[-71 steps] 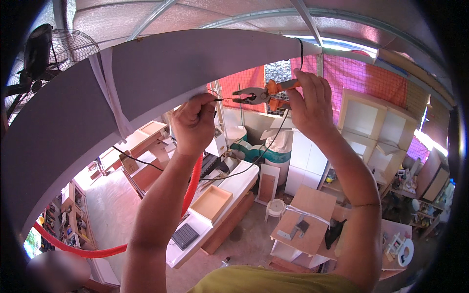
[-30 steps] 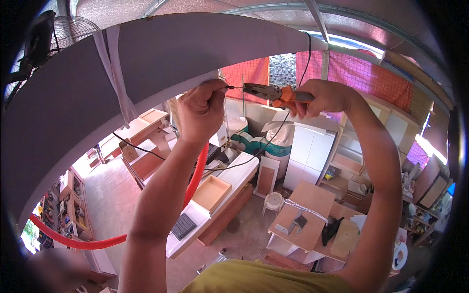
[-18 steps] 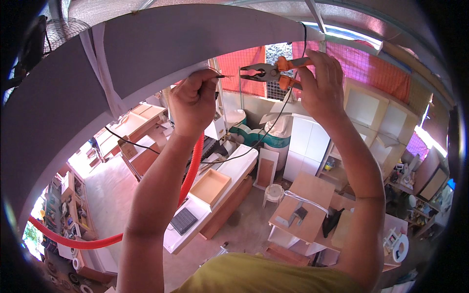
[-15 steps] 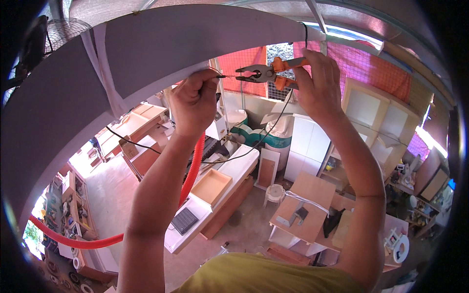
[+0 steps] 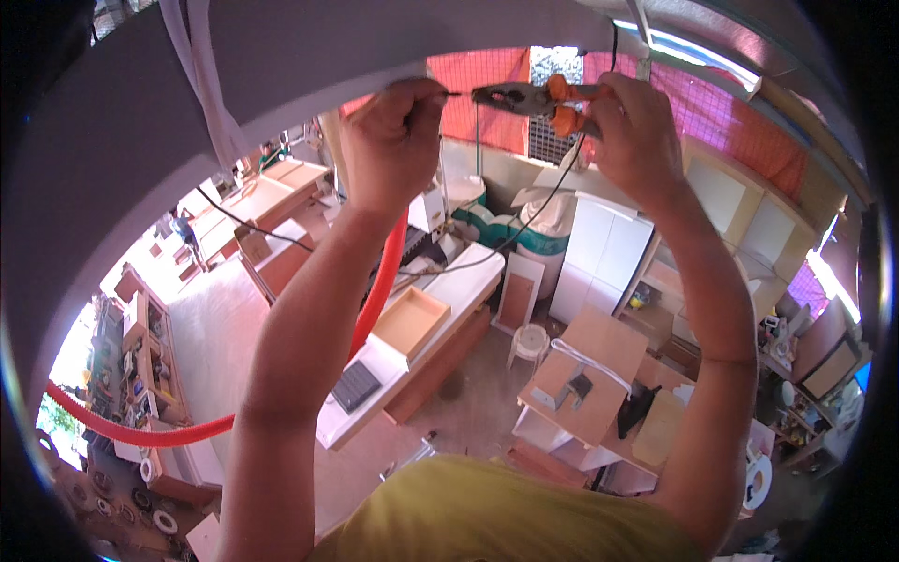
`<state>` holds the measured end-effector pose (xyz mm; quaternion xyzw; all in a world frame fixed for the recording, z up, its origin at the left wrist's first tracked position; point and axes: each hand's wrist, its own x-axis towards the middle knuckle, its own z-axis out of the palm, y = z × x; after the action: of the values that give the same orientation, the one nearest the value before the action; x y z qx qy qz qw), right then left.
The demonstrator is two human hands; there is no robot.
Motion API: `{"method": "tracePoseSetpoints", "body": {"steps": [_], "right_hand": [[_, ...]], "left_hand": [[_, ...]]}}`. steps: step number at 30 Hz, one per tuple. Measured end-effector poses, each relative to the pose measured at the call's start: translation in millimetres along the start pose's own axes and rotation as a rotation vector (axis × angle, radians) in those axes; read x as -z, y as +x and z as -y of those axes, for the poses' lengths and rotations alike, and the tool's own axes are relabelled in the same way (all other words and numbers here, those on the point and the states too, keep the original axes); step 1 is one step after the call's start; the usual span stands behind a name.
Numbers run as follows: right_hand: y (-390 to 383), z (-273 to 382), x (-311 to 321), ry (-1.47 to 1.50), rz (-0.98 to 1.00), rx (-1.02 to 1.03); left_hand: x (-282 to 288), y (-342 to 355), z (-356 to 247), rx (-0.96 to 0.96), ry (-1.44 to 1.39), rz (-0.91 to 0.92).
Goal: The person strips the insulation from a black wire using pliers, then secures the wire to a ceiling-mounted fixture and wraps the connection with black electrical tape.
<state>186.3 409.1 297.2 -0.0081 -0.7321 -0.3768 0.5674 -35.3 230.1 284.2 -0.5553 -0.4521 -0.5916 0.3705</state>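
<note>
My left hand (image 5: 391, 140) is closed in a pinch on a thin dark wire (image 5: 453, 94) just beneath a curved grey panel (image 5: 112, 140). My right hand (image 5: 637, 131) grips the handles of orange-handled pliers (image 5: 520, 99). Their jaws point leftward at the wire's end and look nearly closed; whether they grip the fine tip is too small to tell. A pale fabric strap (image 5: 215, 112) hangs over the panel, left of my hands.
Below are a red hose (image 5: 145, 431), a black cable (image 5: 524, 225), a white counter (image 5: 337, 421) with a wooden drawer (image 5: 409, 320), a plywood table (image 5: 599, 356), a stool (image 5: 529, 342) and white cabinets (image 5: 599, 258). A distant person (image 5: 187, 234) stands at the left.
The whole view has shifted upward in the picture, both hands with it. The pliers' jaws, open around the wire's end half a second ago, now look more closed and slightly further right.
</note>
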Motion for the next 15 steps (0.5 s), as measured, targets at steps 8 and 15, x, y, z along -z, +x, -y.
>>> {"method": "tracePoseSetpoints", "body": {"steps": [8, 15], "right_hand": [[26.8, -46.3, 4.2, 1.647, 1.235, -0.612], [26.1, -56.6, 10.7, 1.130, 1.034, -0.424]], "left_hand": [[-1.6, 5.5, 19.7, -0.073, -0.036, -0.014], [-2.5, 2.3, 19.5, 0.057, -0.103, -0.004]]}}
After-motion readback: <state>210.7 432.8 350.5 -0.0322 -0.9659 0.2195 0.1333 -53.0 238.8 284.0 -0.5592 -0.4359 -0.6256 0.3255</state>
